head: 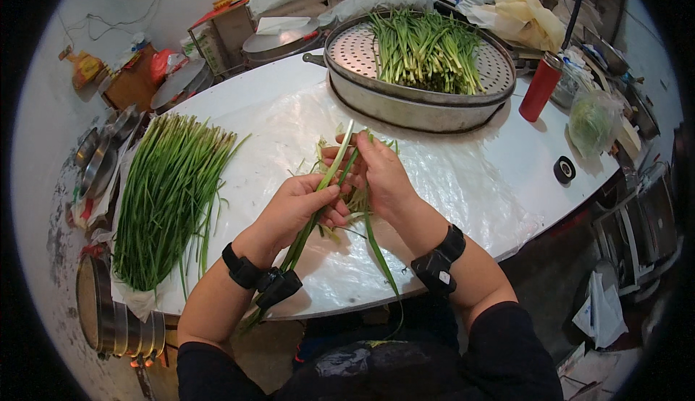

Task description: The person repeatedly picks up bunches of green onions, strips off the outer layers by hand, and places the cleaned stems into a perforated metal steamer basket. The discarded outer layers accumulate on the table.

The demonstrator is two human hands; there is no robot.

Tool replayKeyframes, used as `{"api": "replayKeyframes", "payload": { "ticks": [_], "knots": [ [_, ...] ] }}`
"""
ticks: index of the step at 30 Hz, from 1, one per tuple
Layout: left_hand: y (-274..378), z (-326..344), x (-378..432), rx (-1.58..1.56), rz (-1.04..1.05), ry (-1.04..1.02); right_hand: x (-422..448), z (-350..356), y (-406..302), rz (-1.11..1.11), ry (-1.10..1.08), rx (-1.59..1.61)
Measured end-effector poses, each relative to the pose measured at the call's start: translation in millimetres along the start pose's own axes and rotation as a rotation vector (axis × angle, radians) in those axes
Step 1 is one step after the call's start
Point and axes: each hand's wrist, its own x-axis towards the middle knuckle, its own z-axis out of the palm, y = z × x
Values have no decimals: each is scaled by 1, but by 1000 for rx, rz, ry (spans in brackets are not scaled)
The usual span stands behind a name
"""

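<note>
My left hand (311, 199) is closed around a few green Chinese chive stalks (337, 163), their pale ends pointing away from me and their leaves hanging towards my body. Close on its right, my right hand (380, 170) pinches a green leaf or stalk between thumb and fingers; a long leaf (380, 254) trails below it. Beneath both hands lies a small heap of pale and yellowish trimmings (357, 201), partly hidden. A large pile of chives (165, 200) rests on the left side of the table. Another bunch (426, 53) sits in a round perforated metal steamer tray (353, 48) at the back.
Clear plastic sheeting (461, 184) covers much of the white table (548, 184). To the right stand a red flask (541, 87), a black tape roll (564, 170) and a plastic bag with something green (592, 121). Stacked round metal pans (117, 319) are at the lower left.
</note>
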Motion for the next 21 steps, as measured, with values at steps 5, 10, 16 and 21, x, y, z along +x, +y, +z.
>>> {"api": "replayKeyframes", "payload": {
  "ticks": [5, 10, 16, 21],
  "knots": [
    [-8, 11, 2, 153, 38, 11, -3, 3, -1, -13, -28, 68],
    [-6, 21, -1, 196, 245, -1, -2, 0, -3, -98, -68, 255],
    [-1, 36, -16, 57, -35, -110, -14, 25, -6, -270, -54, -30],
    [10, 27, -32, -39, -27, -103, -19, 29, -33, -68, -242, -317]
  ]
}}
